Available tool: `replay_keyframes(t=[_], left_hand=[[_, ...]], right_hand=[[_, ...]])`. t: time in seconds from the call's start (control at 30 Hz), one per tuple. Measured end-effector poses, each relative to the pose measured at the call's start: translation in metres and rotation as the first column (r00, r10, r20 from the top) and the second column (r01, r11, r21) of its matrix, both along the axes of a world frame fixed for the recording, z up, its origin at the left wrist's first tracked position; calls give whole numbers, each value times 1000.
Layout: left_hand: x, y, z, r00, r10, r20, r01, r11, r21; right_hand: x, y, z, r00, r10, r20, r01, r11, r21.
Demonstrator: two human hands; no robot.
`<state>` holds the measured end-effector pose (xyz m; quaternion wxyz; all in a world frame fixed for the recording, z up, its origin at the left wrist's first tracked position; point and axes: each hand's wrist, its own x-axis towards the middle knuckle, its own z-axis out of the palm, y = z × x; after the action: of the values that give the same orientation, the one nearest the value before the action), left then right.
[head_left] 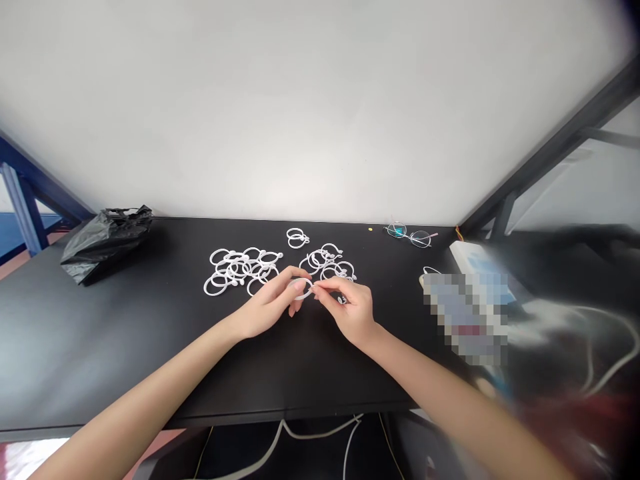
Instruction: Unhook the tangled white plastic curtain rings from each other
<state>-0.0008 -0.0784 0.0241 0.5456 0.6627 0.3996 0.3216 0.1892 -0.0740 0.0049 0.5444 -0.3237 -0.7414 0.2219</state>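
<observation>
Fingers of both hands meet over the middle of a black table (100, 347), pinching one white plastic ring (301, 289) between them. The left hand (270, 303) comes in from seven o'clock; its thumb and fingertips are pressed onto the ring's left side. The right hand (350, 310) comes in from five o'clock, its thumb and forefinger closed on the ring's right edge, the other fingers curled under. The ring sits at the very point where the two hands touch, so neither hand is nearer; it appears to lie roughly flat, its width running from nine to three o'clock, though fingers hide much of it.

Beyond the hands, toward twelve o'clock, more white rings lie loose on the table. A larger left cluster of rings (240, 267) lies at eleven o'clock from the hands, near the left fingers. A right cluster of rings (327, 261) lies at one o'clock, just behind the right hand. A small pair of rings (297, 237) lies farther back, between the two clusters.

At far nine o'clock a crumpled black plastic bag (105, 240) rests on the table. At two o'clock, near the white wall, lies a pair of glasses (410, 235). At three o'clock is a blurred area, its contents impossible to tell.
</observation>
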Motion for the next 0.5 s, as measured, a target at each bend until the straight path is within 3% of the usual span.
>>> replay_keyframes(t=[0.17,0.3,0.5], left_hand=[[4,-6,0,992,67,-107,-52,988,143],[4,-6,-1,978,141,-154,-109,974,201],[3,-5,-5,983,128,-134,-100,975,199]], right_hand=[[-2,-2,0,997,76,-17,-77,994,-81],[-3,-4,-1,986,105,128,-89,988,-126],[-3,-5,-3,965,171,200,-138,976,-168]])
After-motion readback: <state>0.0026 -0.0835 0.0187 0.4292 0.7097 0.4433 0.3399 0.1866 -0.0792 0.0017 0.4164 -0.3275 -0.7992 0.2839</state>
